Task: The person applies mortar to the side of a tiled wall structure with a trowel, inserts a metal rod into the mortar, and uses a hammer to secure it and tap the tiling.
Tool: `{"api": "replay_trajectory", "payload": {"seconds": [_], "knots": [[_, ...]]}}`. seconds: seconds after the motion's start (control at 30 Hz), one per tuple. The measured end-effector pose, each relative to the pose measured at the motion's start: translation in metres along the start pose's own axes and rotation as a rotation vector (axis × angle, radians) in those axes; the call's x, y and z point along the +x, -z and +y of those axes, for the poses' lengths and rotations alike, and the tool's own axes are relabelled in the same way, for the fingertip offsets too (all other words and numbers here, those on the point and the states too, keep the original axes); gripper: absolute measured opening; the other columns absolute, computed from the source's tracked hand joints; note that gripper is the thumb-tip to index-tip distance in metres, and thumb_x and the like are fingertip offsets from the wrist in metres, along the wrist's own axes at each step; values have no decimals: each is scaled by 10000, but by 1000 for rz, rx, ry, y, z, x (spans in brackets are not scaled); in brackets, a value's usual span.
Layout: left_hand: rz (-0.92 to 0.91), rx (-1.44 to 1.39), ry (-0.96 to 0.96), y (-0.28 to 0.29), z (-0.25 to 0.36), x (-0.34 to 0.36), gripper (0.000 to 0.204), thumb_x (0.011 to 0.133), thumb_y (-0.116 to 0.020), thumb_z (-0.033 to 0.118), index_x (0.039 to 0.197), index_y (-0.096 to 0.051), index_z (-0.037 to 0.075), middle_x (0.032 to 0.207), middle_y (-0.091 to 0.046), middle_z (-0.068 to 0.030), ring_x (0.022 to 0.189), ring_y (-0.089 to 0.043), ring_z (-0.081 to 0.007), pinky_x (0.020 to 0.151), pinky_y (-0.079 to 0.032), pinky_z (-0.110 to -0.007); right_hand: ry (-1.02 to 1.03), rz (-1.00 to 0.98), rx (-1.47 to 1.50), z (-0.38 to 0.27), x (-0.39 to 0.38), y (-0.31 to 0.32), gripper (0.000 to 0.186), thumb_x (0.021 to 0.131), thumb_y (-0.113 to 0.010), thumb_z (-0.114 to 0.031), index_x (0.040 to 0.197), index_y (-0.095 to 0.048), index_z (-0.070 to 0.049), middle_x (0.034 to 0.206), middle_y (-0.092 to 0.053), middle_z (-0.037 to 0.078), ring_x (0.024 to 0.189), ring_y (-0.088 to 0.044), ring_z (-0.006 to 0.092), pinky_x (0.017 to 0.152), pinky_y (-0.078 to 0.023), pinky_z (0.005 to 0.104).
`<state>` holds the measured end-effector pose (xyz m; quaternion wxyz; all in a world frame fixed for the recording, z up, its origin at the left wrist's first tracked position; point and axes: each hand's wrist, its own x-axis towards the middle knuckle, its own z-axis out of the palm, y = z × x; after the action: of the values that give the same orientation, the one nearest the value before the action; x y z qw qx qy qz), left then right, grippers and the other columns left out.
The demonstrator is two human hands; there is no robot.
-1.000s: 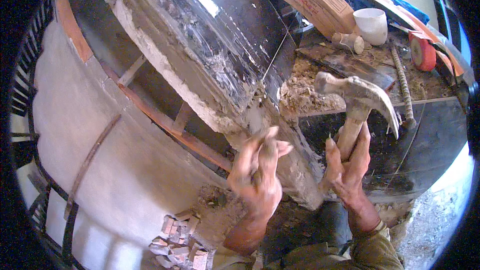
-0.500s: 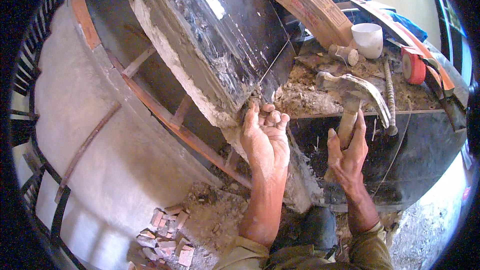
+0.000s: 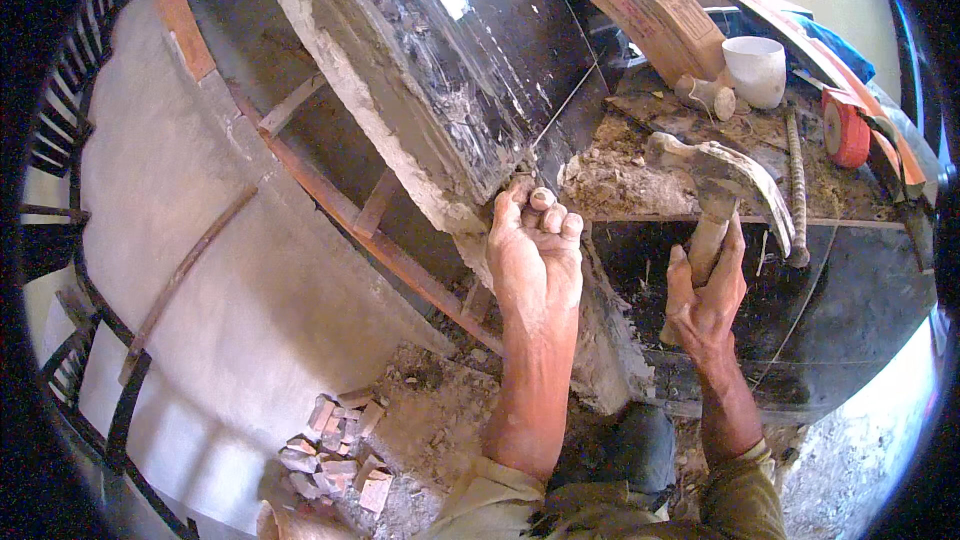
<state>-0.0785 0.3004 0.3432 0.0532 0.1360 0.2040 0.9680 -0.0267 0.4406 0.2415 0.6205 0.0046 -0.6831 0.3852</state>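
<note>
So my right hand (image 3: 708, 295) was wrapped round the handle of a claw hammer (image 3: 720, 168), head up, striking face to the left and claw curving right. My left hand (image 3: 538, 245) was palm up, fingers curled in and thumb close to the forefinger, right at the near corner of the black tiled slab (image 3: 430, 50). Couldn't tell if that grip had anything pinched in it.

Biggest worry, I'd say: those bare fingertips. With the hammer just to their right, a careless swing to the left could've caught my knuckles. The crumbly mortar edge (image 3: 360, 120) looked rough enough to scrape skin too, and leaning on it might've broken bits loose.

Then there was the ribbed steel rod (image 3: 797, 180), its near end poking past the edge of the worktop (image 3: 840, 195), right by the claw. Couldn't tell if they touched, but a snag could've pulled the rod off. The white cup (image 3: 756, 70) stood on the far side, near the cardboard box (image 3: 640, 10), so a wide backswing might've knocked it over.
</note>
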Motion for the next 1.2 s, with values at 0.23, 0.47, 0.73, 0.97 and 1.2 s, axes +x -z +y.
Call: {"api": "replay_trajectory", "payload": {"seconds": [0.23, 0.47, 0.73, 0.97, 1.2], "knots": [[-82, -21, 14, 10, 4, 2, 149, 963, -451, 175, 839, -487, 101, 753, -499, -21, 575, -431, -131, 550, -381, -287, -92, -62, 68, -5, -3, -1, 641, 812, -625, -63, 1345, -310, 102, 1073, -582, 300, 875, -650, 379, 741, -519, 382], [-7, 2, -3, 3, 0, 1, 161, 959, -505, 246, 866, -481, 117, 717, -484, 4, 577, -387, -119, 566, -323, -286, -39, -14, -3, -1, -3, -1, 631, 819, -623, -67, 1341, -312, 103, 1033, -602, 278, 828, -650, 356, 734, -517, 379], [-122, 97, 155, 3, -16, -13, 108, 903, -531, 184, 830, -489, 116, 683, -472, 5, 544, -392, -110, 535, -329, -275, -53, 11, 18, 2, -5, -4, 632, 813, -623, -73, 1338, -318, 102, 999, -601, 287, 782, -648, 365, 678, -523, 392], [-206, 336, 201, 24, -32, -64, 173, 923, -523, 256, 860, -503, 97, 651, -476, -20, 526, -444, -144, 499, -377, -286, 73, 43, 24, 16, -9, -10, 649, 793, -636, -74, 1308, -311, 151, 922, -602, 274, 695, -630, 405, 615, -513, 421], [-205, 1089, -113, 69, -15, -82, 136, 862, -587, 98, 954, -607, -1, 722, -598, -32, 567, -527, -104, 536, -442, -266, 67, 60, 112, 19, -13, -7, 634, 781, -652, -47, 1273, -314, 166, 846, -597, 264, 645, -609, 386, 577, -492, 430]]}}
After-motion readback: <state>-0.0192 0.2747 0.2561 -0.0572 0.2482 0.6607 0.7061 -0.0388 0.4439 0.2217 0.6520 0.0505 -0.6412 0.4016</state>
